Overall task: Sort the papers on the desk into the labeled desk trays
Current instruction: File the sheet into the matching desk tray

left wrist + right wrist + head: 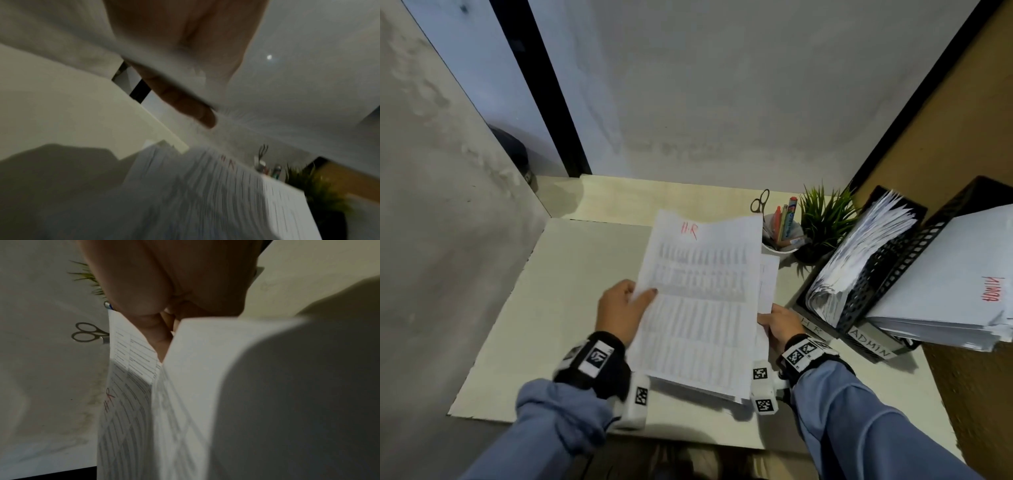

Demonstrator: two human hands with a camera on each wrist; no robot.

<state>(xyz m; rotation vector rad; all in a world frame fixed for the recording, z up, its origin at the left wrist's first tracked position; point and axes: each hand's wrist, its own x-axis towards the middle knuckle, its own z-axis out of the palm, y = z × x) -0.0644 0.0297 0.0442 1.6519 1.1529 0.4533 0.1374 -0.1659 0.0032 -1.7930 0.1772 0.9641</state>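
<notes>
Both hands [621, 310] [779, 323] pinch the HR sheet [698, 301] between them.

1. An office cubicle: plain grey partition walls [722, 85] fill the upper frame and close in a pale tabletop [524, 325].
2. At right stand black mesh trays [887, 274] stuffed with papers, labelled "HR" and "ADMIN".
3. Right of centre, a cup [780, 236] holds pens and scissors [760, 200], beside a small potted plant [825, 219].
</notes>
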